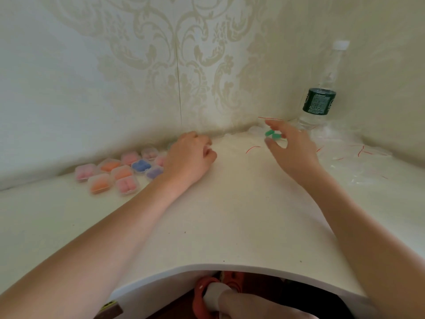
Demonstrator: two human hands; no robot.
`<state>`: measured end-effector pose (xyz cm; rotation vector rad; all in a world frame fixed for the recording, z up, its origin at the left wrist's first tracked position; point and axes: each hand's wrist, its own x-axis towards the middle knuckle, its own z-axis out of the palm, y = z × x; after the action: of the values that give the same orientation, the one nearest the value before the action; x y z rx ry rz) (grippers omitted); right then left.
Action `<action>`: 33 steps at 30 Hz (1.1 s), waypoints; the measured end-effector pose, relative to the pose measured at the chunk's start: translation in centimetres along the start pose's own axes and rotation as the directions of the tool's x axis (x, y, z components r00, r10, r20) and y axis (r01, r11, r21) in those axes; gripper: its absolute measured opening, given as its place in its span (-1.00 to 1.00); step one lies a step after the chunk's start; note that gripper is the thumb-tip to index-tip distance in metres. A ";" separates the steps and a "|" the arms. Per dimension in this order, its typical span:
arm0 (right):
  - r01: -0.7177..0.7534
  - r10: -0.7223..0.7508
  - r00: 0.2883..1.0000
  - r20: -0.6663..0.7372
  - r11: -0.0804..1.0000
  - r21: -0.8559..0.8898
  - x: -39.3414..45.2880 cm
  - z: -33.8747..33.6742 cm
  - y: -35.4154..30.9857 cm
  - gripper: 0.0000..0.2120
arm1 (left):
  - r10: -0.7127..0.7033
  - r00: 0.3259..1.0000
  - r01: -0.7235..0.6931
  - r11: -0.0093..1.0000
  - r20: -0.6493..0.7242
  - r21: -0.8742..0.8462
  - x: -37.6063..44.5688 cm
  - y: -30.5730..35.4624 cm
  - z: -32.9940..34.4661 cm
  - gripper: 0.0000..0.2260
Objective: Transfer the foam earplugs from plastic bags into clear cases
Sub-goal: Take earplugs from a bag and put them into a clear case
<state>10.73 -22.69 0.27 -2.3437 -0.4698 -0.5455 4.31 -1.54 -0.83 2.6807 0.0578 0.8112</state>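
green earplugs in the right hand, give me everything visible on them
The green earplugs are two small stubby pieces, matte and foam-like, lying side by side and touching. The right hand pinches them between its fingertips, above the white table near the back corner, just left of the water bottle. Nothing else touches them. They are slightly blurred, so finer shape cannot be told.

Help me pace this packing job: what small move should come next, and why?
Probably carry the green earplugs, pinched in the right hand, leftward to the left hand, which is curled near the filled cases; whether it holds an open case is hidden.
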 end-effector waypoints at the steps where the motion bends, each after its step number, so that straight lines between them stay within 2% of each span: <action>1: -0.009 0.013 0.997 0.073 0.999 -0.050 0.0 0.0 0.4 -0.64 | -0.028 1.000 0.028 0.999 -0.008 0.024 0.1 -0.1 0.0 -0.78; 3: 0.022 0.008 0.976 0.218 0.990 -0.137 -0.5 0.6 0.6 -0.63 | -0.063 0.998 0.063 0.992 -0.008 0.110 0.2 -0.3 0.2 -0.75; 5: 0.060 -0.004 0.952 0.307 0.983 -0.171 -0.8 1.3 0.2 -0.71 | -0.085 0.996 0.081 0.978 0.012 0.190 0.1 -0.3 0.3 -0.71; 8: 0.045 -0.019 0.948 0.316 0.996 -0.073 -0.8 1.5 -0.1 -0.90 | -0.082 0.996 0.073 0.968 0.027 0.240 -0.1 -0.4 0.5 -0.70; 10: 0.111 -0.079 0.957 0.280 0.989 -0.100 -0.7 1.6 -0.1 -0.97 | -0.046 0.999 0.044 0.974 0.005 0.224 0.0 -0.5 0.7 -0.72; 13: 0.187 -0.126 0.946 0.297 0.965 -0.185 -0.6 1.8 0.3 -0.91 | 0.160 0.986 -0.152 0.977 -0.044 0.151 0.3 -0.2 1.2 -0.68; 15: 0.177 -0.124 0.942 0.313 0.973 -0.147 -0.8 1.9 0.1 -0.91 | 0.331 0.943 -0.331 0.936 0.014 0.119 0.2 0.8 1.6 -0.58; 17: 0.147 -0.138 0.959 0.248 0.989 -0.018 -0.7 1.8 0.0 -0.94 | 0.398 0.906 -0.416 0.901 0.147 0.125 0.4 2.2 2.3 -0.52; 18: 0.108 -0.118 0.972 0.202 0.992 0.060 -0.8 1.4 -0.2 -0.94 | 0.410 0.896 -0.431 0.896 0.171 0.110 0.7 2.8 2.7 -0.53; 20: -0.019 -0.008 0.995 0.095 0.960 0.279 -0.7 0.3 -0.6 -0.88 | 0.401 0.910 -0.401 0.916 0.105 -0.020 1.5 4.5 3.1 -0.69; 21: -0.073 0.067 0.997 0.031 0.912 0.405 -0.6 -0.5 -0.8 -0.84 | 0.367 0.929 -0.362 0.925 0.034 -0.114 2.1 5.5 3.3 -0.77; 23: -0.097 0.204 0.967 -0.151 0.847 0.523 -0.1 -2.8 -0.4 -0.87 | 0.255 0.964 -0.264 0.925 -0.067 -0.272 3.3 7.8 3.8 -0.77; 25: -0.085 0.254 0.886 -0.388 0.911 0.403 0.2 -4.9 0.8 -0.93 | 0.179 0.983 -0.156 0.936 0.046 -0.316 4.2 10.2 5.1 -0.62; 26: -0.098 0.234 0.851 -0.470 0.950 0.296 0.1 -5.7 1.8 -0.95 | 0.170 0.973 -0.117 0.946 0.155 -0.303 4.6 11.3 6.0 -0.56; 27: -0.133 0.208 0.852 -0.481 0.974 0.185 -0.1 -6.0 3.1 -0.97 | 0.191 0.951 -0.118 0.951 0.242 -0.286 4.9 12.2 7.0 -0.54; 28: -0.189 0.196 0.884 -0.424 0.980 0.059 -0.4 -5.8 4.3 -0.95 | 0.238 0.924 -0.159 0.950 0.299 -0.267 5.2 12.8 8.0 -0.54; 30: -0.302 0.253 0.943 -0.214 0.924 -0.236 -1.0 -4.4 6.8 -0.84 | 0.347 0.856 -0.275 0.933 0.383 -0.231 5.5 14.0 9.8 -0.58; 31: -0.341 0.307 0.940 -0.150 0.872 -0.351 -1.2 -3.8 7.7 -0.80 | 0.370 0.832 -0.302 0.927 0.414 -0.221 5.6 14.4 10.4 -0.60; 33: -0.406 0.381 0.912 -0.149 0.790 -0.460 -1.0 -3.3 8.4 -0.78 | 0.354 0.838 -0.289 0.934 0.416 -0.212 5.7 15.0 11.0 -0.64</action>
<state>12.92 -31.10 -2.46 -2.7877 0.2217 -0.5603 14.19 -18.34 -1.44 2.7013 -0.5580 0.2425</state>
